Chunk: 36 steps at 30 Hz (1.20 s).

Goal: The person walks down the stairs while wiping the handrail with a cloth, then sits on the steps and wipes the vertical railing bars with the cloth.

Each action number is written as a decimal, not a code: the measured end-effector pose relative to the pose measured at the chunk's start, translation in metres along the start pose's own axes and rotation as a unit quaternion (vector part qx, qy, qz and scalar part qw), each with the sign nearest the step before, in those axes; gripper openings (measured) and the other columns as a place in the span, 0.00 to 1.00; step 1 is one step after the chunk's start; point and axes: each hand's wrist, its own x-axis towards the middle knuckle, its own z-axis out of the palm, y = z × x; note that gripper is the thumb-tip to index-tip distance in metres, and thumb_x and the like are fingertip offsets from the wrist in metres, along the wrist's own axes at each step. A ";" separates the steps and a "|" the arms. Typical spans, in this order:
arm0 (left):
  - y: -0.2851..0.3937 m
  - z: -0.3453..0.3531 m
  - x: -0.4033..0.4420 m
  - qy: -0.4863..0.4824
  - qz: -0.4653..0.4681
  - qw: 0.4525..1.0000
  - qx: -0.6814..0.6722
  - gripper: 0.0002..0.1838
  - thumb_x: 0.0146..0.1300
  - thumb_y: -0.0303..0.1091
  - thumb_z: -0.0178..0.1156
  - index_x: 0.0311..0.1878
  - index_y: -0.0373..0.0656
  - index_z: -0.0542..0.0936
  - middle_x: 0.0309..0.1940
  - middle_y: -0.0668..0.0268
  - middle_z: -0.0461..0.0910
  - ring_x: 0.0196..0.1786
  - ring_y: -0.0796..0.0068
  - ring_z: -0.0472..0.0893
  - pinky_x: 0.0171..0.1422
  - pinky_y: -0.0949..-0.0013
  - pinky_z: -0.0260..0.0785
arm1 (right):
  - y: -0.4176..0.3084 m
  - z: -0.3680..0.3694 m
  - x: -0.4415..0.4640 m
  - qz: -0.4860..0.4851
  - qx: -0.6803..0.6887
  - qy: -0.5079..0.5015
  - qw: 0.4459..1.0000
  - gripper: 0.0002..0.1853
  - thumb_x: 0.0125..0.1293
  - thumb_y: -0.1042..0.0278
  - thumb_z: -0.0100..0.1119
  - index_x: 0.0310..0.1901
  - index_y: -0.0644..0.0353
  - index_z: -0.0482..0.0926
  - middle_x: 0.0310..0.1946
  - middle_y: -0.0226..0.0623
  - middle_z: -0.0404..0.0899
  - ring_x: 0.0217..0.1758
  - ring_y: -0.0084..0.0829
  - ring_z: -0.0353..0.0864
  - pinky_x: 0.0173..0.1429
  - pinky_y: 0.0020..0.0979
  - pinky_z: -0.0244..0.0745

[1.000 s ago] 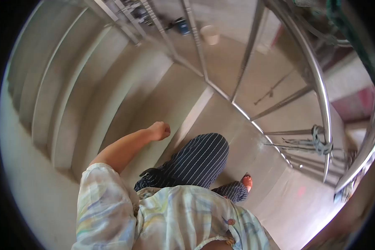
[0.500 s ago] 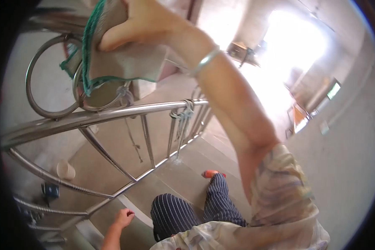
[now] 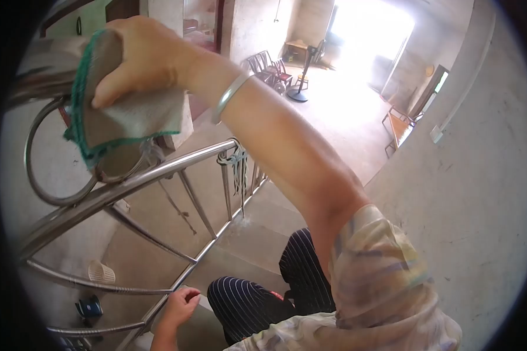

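Observation:
My right hand (image 3: pixel 143 61) is wrapped over the thick upper metal handrail (image 3: pixel 44 85), with a greyish cloth (image 3: pixel 137 114) under its palm and fingers. Green stitching edges the cloth, which hangs down beside the rail and partly covers the metal rings (image 3: pixel 32 149) below. Low in the view is my left hand (image 3: pixel 181 307), its fingers curled in and nothing visible in them. It is close to the bottom rail of the banister; whether it touches the metal I cannot tell.
A lower stainless rail (image 3: pixel 175 161) with balusters runs beside the stairs (image 3: pixel 246 245). Cords (image 3: pixel 237 164) are knotted around it. On the floor below stand a pale basket (image 3: pixel 101 271), a pedestal fan (image 3: pixel 301 88) and several chairs (image 3: pixel 263 67). A wall (image 3: pixel 451 234) rises on the right.
My view has shifted, showing more of the room below. My right hand and the cloth appear lower and further left along the handrail. My left hand appears nearer the bottom rail.

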 end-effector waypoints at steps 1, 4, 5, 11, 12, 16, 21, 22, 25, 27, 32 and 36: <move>0.017 0.005 0.012 -0.001 0.001 1.000 0.004 0.07 0.51 0.28 0.59 0.33 0.37 0.79 0.25 0.66 0.79 0.29 0.80 0.76 0.35 0.75 0.69 | 0.003 0.003 0.000 -0.003 -0.019 0.020 1.000 0.29 0.30 0.52 0.69 0.35 0.64 0.77 0.33 0.44 0.79 0.39 0.39 0.79 0.45 0.32 0.72; 0.060 0.021 0.038 -0.051 0.051 0.997 0.009 0.07 0.52 0.28 0.59 0.34 0.37 0.79 0.27 0.66 0.79 0.31 0.78 0.77 0.36 0.75 0.69 | 0.002 0.001 0.000 0.027 -0.048 0.039 0.998 0.31 0.27 0.50 0.69 0.35 0.63 0.78 0.34 0.44 0.79 0.40 0.39 0.79 0.46 0.32 0.72; 0.065 0.028 0.046 -0.055 0.052 0.997 0.007 0.07 0.52 0.28 0.59 0.34 0.37 0.79 0.27 0.66 0.79 0.31 0.78 0.77 0.36 0.75 0.69 | -0.001 -0.002 0.002 0.049 -0.058 0.025 0.997 0.32 0.26 0.49 0.69 0.36 0.63 0.78 0.34 0.44 0.79 0.40 0.39 0.79 0.47 0.32 0.72; 0.056 0.082 0.061 -0.076 0.046 0.992 -0.091 0.08 0.51 0.28 0.60 0.36 0.39 0.79 0.30 0.63 0.78 0.31 0.76 0.78 0.37 0.76 0.70 | -0.007 0.002 -0.010 0.088 -0.076 -0.017 0.993 0.37 0.30 0.49 0.68 0.43 0.65 0.72 0.35 0.44 0.77 0.43 0.42 0.76 0.49 0.34 0.70; 0.058 0.091 0.064 -0.067 0.050 0.994 -0.063 0.07 0.52 0.27 0.60 0.36 0.38 0.79 0.30 0.64 0.78 0.32 0.77 0.78 0.37 0.76 0.69 | -0.006 0.009 -0.018 0.046 -0.085 0.052 0.994 0.36 0.32 0.52 0.68 0.45 0.64 0.71 0.37 0.44 0.76 0.44 0.43 0.74 0.52 0.36 0.67; 0.093 0.092 0.049 -0.094 0.089 0.988 -0.083 0.05 0.55 0.25 0.59 0.35 0.36 0.78 0.28 0.68 0.78 0.32 0.82 0.76 0.39 0.80 0.67 | 0.004 0.026 -0.046 -0.090 -0.116 0.239 0.960 0.35 0.37 0.65 0.67 0.51 0.61 0.64 0.43 0.45 0.70 0.49 0.46 0.68 0.57 0.43 0.58; 0.095 0.066 0.028 -0.016 0.062 0.975 -0.213 0.05 0.57 0.25 0.56 0.36 0.36 0.78 0.27 0.66 0.77 0.32 0.79 0.77 0.38 0.78 0.69 | -0.001 0.024 -0.088 -0.091 -0.087 0.222 0.967 0.38 0.42 0.76 0.61 0.59 0.59 0.59 0.55 0.51 0.62 0.62 0.49 0.58 0.69 0.43 0.43; 0.097 0.061 0.023 0.028 0.064 0.955 -0.288 0.05 0.58 0.26 0.56 0.36 0.37 0.78 0.27 0.66 0.77 0.32 0.79 0.77 0.38 0.77 0.69 | -0.003 0.026 -0.106 -0.046 -0.076 0.215 0.972 0.36 0.44 0.75 0.60 0.59 0.59 0.59 0.55 0.52 0.62 0.63 0.47 0.58 0.69 0.40 0.44; 0.114 0.044 0.010 0.106 0.096 0.910 -0.389 0.05 0.60 0.28 0.54 0.36 0.38 0.76 0.28 0.66 0.77 0.32 0.77 0.77 0.38 0.76 0.69 | -0.017 0.051 -0.174 0.114 0.263 0.211 0.935 0.25 0.56 0.69 0.55 0.56 0.58 0.62 0.50 0.42 0.68 0.58 0.33 0.64 0.63 0.30 0.54; 0.114 0.039 0.004 0.139 0.123 0.891 -0.415 0.05 0.62 0.29 0.52 0.37 0.39 0.75 0.29 0.66 0.77 0.32 0.76 0.76 0.38 0.75 0.70 | -0.020 0.069 -0.240 0.293 0.425 0.130 0.846 0.13 0.66 0.63 0.45 0.48 0.58 0.69 0.38 0.22 0.69 0.42 0.15 0.64 0.47 0.24 0.62; 0.097 0.052 0.002 0.168 0.120 0.907 -0.367 0.09 0.57 0.28 0.56 0.42 0.41 0.73 0.36 0.67 0.75 0.39 0.79 0.74 0.42 0.76 0.68 | -0.042 0.116 -0.348 0.546 0.429 0.120 0.710 0.11 0.57 0.71 0.51 0.42 0.63 0.74 0.32 0.32 0.76 0.31 0.25 0.75 0.38 0.31 0.71; 0.117 0.089 0.006 0.137 0.178 0.943 -0.245 0.26 0.49 0.28 0.65 0.51 0.40 0.68 0.43 0.66 0.73 0.47 0.77 0.71 0.49 0.73 0.66 | -0.064 0.108 -0.354 0.447 0.157 -0.102 0.875 0.19 0.46 0.71 0.58 0.42 0.69 0.73 0.32 0.50 0.76 0.36 0.40 0.78 0.42 0.33 0.71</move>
